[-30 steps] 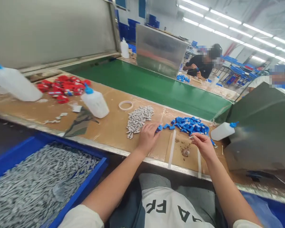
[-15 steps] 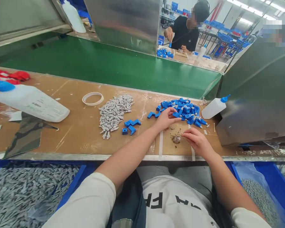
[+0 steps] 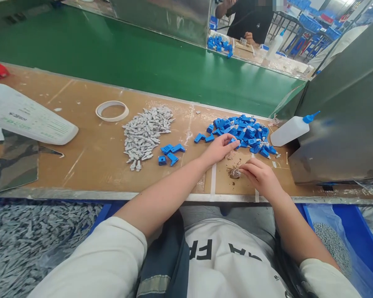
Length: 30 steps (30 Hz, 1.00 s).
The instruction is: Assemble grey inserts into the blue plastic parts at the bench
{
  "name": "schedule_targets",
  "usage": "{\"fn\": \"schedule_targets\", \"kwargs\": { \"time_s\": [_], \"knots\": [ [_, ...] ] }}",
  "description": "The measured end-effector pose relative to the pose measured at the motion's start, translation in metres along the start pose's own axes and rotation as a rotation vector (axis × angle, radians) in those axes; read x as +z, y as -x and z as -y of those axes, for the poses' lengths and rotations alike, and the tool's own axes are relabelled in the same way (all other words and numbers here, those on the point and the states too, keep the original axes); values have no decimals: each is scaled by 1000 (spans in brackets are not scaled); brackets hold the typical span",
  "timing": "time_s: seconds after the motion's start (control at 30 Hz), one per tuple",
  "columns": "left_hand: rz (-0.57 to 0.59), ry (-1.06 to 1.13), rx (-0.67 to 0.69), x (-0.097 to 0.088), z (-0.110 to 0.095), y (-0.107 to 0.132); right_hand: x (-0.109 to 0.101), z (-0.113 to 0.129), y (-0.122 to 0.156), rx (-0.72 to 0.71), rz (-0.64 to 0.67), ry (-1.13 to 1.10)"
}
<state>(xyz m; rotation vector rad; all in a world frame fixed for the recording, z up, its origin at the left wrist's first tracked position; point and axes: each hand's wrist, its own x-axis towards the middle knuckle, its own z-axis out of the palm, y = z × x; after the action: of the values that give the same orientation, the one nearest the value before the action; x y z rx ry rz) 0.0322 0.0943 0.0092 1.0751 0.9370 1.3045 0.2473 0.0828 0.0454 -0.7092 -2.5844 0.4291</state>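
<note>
My left hand (image 3: 219, 148) reaches into the near edge of a pile of small blue plastic parts (image 3: 245, 131), its fingers closed round one blue piece. My right hand (image 3: 259, 176) rests on the brown cardboard bench top, fingers pinched on a small thin piece whose tip touches a shiny blob of glue (image 3: 234, 173). Three loose blue parts (image 3: 169, 153) lie beside a heap of small grey parts (image 3: 144, 134) to the left.
A white squeeze bottle with a blue tip (image 3: 290, 129) lies against a metal box (image 3: 342, 107) at right. A tape ring (image 3: 112, 110) and a larger white bottle (image 3: 25, 118) lie left. A green conveyor belt (image 3: 143, 54) runs behind. Blue bins of grey parts (image 3: 34, 244) sit below. Another person (image 3: 250, 18) works opposite.
The camera tilted further down. My left hand went from the grey heap, leaving blue parts there, to the blue pile. My right hand came down to the glue blob.
</note>
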Motion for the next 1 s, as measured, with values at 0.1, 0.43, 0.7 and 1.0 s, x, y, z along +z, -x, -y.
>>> {"fn": "schedule_targets", "kwargs": {
  "time_s": [0.1, 0.43, 0.7, 1.0],
  "knots": [
    [29, -18, -67, -1, -1, 1, 2, 0, 1, -16, 3, -5],
    [22, -364, -53, -3, -3, 7, -4, -2, 23, 253, -344, -230],
    [8, -24, -252, -2, -10, 5, 13, -27, -10, 526, -658, -662],
    [-23, -342, -172, -7, -1, 7, 35, -55, -18, 454, -626, -745]
  ]
}}
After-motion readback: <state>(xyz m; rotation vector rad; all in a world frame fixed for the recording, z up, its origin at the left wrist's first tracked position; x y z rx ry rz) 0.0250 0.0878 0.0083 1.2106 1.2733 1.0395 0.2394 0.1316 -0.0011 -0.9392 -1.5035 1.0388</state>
